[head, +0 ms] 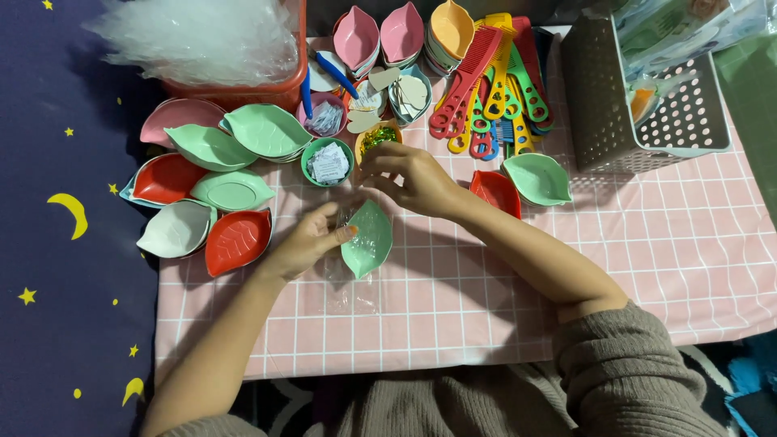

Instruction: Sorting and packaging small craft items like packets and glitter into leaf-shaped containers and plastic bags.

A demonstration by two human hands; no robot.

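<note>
My left hand (307, 239) grips a pale green leaf-shaped dish (368, 235) wrapped in a clear plastic bag (350, 283), over the pink checked cloth (453, 299). My right hand (409, 174) hovers just above the dish's tip, fingers pinched together next to a small orange cup of shiny green and gold bits (377, 137). Whether the fingers hold anything is too small to tell. A green cup with white paper slips (327, 161) stands just left of that hand.
Leaf dishes in pink, green, red and white (210, 178) are stacked at left. A red basket with clear bags (218, 48), several coloured combs (494, 89), more dish stacks (401, 32), a grey perforated basket (639, 97), and red and green dishes (522, 184) lie beyond.
</note>
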